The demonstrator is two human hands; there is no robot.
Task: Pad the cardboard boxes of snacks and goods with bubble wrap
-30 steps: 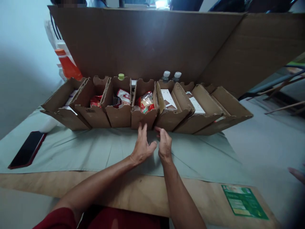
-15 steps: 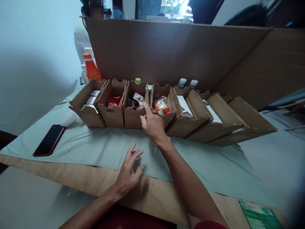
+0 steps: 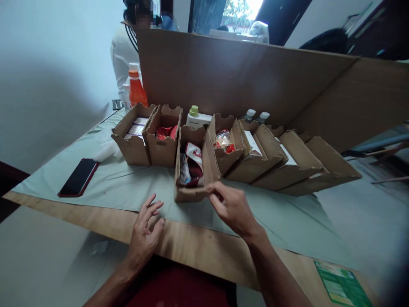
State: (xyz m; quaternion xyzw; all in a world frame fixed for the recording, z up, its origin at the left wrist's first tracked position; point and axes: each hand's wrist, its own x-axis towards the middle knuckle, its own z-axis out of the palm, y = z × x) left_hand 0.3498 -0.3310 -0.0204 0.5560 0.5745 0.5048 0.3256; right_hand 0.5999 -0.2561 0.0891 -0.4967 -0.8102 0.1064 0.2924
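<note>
My right hand (image 3: 231,209) pinches the near right corner of an open-topped cardboard box (image 3: 191,196). That box stands forward of the row, nearer to me than its neighbours. Inside it lie a red-and-white packet (image 3: 194,152) and other dark red and pale packaging that I cannot make out. My left hand (image 3: 147,226) hovers over the table's near edge, fingers apart and holding nothing. To the left of the pulled box stands a cardboard box (image 3: 161,155) with red packets. On its right, another box (image 3: 223,160) holds a clear-and-red snack packet (image 3: 224,140).
A phone (image 3: 79,177) lies at the left on the green cloth (image 3: 128,192). Behind the boxes stand an orange bottle (image 3: 137,89), a white bottle with a green cap (image 3: 194,118) and a tall cardboard panel (image 3: 243,72). A person (image 3: 124,51) is beyond the panel.
My right hand has gone from pointing at the third box to gripping its front corner. The box has come out of the row toward me. My left hand has shifted left in view.
</note>
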